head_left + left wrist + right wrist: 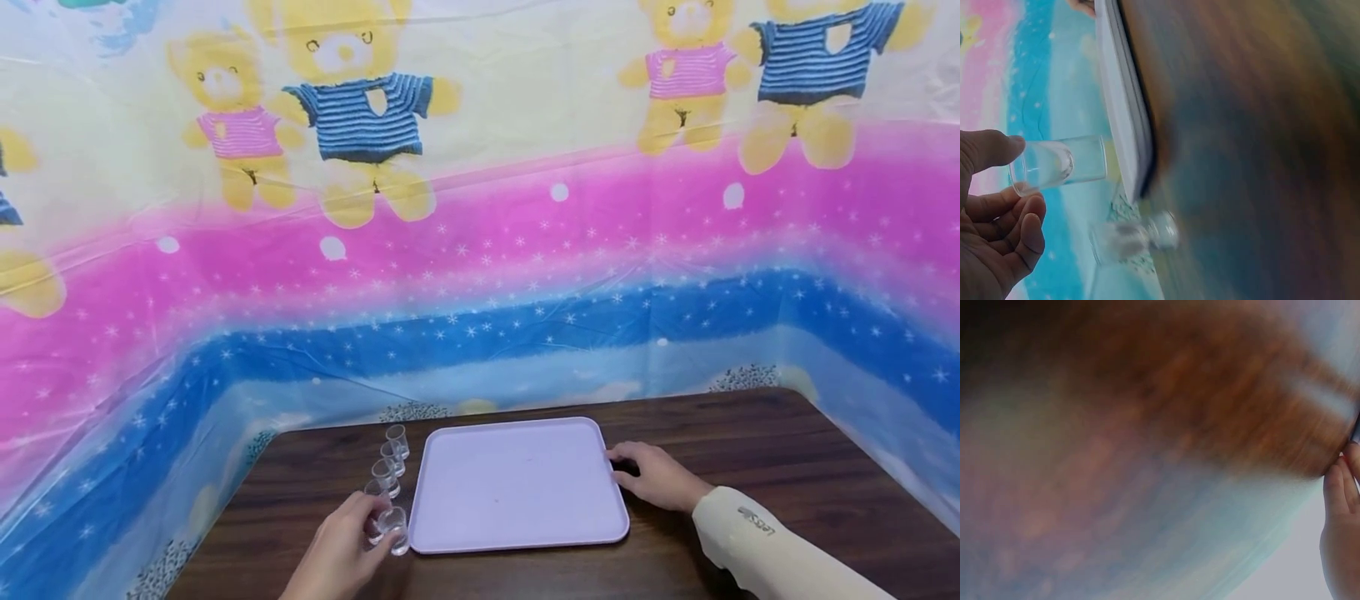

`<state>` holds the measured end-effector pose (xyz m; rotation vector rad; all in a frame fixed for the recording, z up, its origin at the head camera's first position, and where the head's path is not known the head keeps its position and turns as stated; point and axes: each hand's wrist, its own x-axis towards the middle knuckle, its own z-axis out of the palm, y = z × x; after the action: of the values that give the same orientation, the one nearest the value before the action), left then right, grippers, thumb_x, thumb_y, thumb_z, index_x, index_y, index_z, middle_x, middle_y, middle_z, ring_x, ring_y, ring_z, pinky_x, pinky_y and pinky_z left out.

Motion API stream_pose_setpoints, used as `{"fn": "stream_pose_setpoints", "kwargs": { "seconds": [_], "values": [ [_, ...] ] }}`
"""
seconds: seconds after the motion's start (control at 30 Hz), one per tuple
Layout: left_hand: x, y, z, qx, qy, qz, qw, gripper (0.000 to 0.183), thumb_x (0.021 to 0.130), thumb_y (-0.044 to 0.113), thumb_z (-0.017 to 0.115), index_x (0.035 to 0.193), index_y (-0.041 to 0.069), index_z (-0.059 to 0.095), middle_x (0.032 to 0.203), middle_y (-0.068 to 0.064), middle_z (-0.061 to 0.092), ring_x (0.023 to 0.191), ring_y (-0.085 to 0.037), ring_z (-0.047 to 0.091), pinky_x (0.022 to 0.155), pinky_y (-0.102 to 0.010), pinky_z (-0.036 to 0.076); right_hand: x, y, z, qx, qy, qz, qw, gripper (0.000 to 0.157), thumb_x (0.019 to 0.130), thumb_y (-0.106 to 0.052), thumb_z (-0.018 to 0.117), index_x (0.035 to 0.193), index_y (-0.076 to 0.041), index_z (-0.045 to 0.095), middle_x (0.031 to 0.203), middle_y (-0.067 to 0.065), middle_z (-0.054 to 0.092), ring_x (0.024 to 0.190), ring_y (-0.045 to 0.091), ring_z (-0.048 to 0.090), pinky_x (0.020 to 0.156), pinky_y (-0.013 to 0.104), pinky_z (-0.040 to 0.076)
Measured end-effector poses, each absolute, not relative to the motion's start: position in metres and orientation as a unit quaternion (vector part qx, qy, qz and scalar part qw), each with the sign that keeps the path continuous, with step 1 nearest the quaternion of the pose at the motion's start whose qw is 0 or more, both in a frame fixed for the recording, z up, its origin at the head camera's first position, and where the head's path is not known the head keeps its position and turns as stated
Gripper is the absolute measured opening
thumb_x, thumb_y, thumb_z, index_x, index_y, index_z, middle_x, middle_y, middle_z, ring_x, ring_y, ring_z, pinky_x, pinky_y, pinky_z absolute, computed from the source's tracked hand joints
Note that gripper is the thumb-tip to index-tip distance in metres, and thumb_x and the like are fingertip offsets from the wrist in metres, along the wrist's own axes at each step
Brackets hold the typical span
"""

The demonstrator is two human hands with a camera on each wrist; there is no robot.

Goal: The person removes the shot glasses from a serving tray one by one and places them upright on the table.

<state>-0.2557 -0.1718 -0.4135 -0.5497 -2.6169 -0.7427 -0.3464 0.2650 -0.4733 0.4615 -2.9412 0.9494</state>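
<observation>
A small clear shot glass (393,530) is between the thumb and fingers of my left hand (341,537), at the near left corner of the tray. In the left wrist view the thumb and fingertips pinch this shot glass (1088,161) at its rim, its base clear of the table. The pale lilac tray (517,487) lies flat on the table. Touching its right edge are the fingertips of my right hand (660,475), thumb apart from the forefinger. In the right wrist view only part of the right hand (1341,531) shows.
Several more clear glasses (386,477) stand in a row left of the tray, the nearest partly behind my left hand. The dark wooden table (720,433) has rounded far corners. A printed cloth (510,242) with bears hangs behind and beside it.
</observation>
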Motion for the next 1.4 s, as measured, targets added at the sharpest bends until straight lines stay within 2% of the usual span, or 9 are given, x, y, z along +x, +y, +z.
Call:
{"fn": "stream_pose_setpoints", "kwargs": {
  "seconds": [0.13, 0.4, 0.6, 1.07, 1.2, 1.4],
  "values": [
    [-0.255, -0.183, -0.419, -0.176, -0.931, -0.267, 0.177, 0.029, 0.07, 0.004, 0.081, 0.092, 0.004, 0.063, 0.077, 0.005, 0.051, 0.066, -0.006, 0.049, 0.057, -0.023, 0.045, -0.346, 0.268, -0.472, 0.149, -0.942, 0.301, 0.009, 0.035, 0.091, -0.014, 0.064, 0.124, -0.005, 0.06, 0.126, 0.012, 0.056, 0.12, 0.033, 0.048, 0.096, 0.052, 0.038],
    [-0.257, -0.192, -0.431, -0.145, -0.94, -0.249, 0.183, 0.028, 0.068, 0.007, 0.083, 0.087, 0.006, 0.062, 0.074, 0.005, 0.05, 0.064, -0.006, 0.049, 0.057, -0.024, 0.045, -0.346, 0.269, -0.472, 0.139, -0.943, 0.301, 0.009, 0.035, 0.09, -0.013, 0.064, 0.124, -0.005, 0.06, 0.125, 0.012, 0.057, 0.121, 0.032, 0.048, 0.097, 0.052, 0.038],
    [-0.257, -0.195, -0.432, -0.101, -0.955, -0.242, 0.139, 0.029, 0.071, 0.012, 0.081, 0.092, 0.003, 0.063, 0.078, 0.001, 0.054, 0.067, -0.009, 0.05, 0.057, -0.026, 0.045, -0.345, 0.271, -0.472, 0.139, -0.944, 0.298, 0.009, 0.035, 0.09, -0.013, 0.064, 0.124, -0.005, 0.06, 0.126, 0.013, 0.056, 0.12, 0.033, 0.048, 0.096, 0.053, 0.038],
    [-0.258, -0.196, -0.433, -0.079, -0.959, -0.245, 0.116, 0.03, 0.072, 0.015, 0.081, 0.093, 0.002, 0.064, 0.077, 0.001, 0.054, 0.066, -0.009, 0.049, 0.057, -0.027, 0.044, -0.348, 0.273, -0.476, 0.137, -0.945, 0.295, 0.008, 0.034, 0.09, -0.013, 0.065, 0.123, -0.006, 0.061, 0.125, 0.012, 0.057, 0.119, 0.033, 0.048, 0.096, 0.053, 0.038],
    [-0.255, -0.192, -0.427, -0.087, -0.958, -0.223, 0.156, 0.033, 0.071, 0.018, 0.081, 0.094, 0.001, 0.063, 0.08, 0.0, 0.054, 0.068, -0.011, 0.051, 0.058, -0.03, 0.045, -0.348, 0.273, -0.476, 0.146, -0.943, 0.297, 0.005, 0.034, 0.09, -0.013, 0.064, 0.124, -0.005, 0.06, 0.125, 0.013, 0.056, 0.12, 0.033, 0.048, 0.096, 0.053, 0.038],
    [-0.279, -0.149, -0.404, -0.169, -0.922, -0.199, 0.287, 0.032, 0.074, 0.014, 0.077, 0.099, -0.001, 0.064, 0.091, -0.009, 0.059, 0.083, -0.024, 0.058, 0.073, -0.041, 0.049, -0.351, 0.274, -0.473, 0.123, -0.946, 0.301, 0.002, 0.032, 0.091, -0.016, 0.064, 0.122, -0.008, 0.061, 0.122, 0.009, 0.058, 0.117, 0.031, 0.051, 0.093, 0.052, 0.04]
  ]
}}
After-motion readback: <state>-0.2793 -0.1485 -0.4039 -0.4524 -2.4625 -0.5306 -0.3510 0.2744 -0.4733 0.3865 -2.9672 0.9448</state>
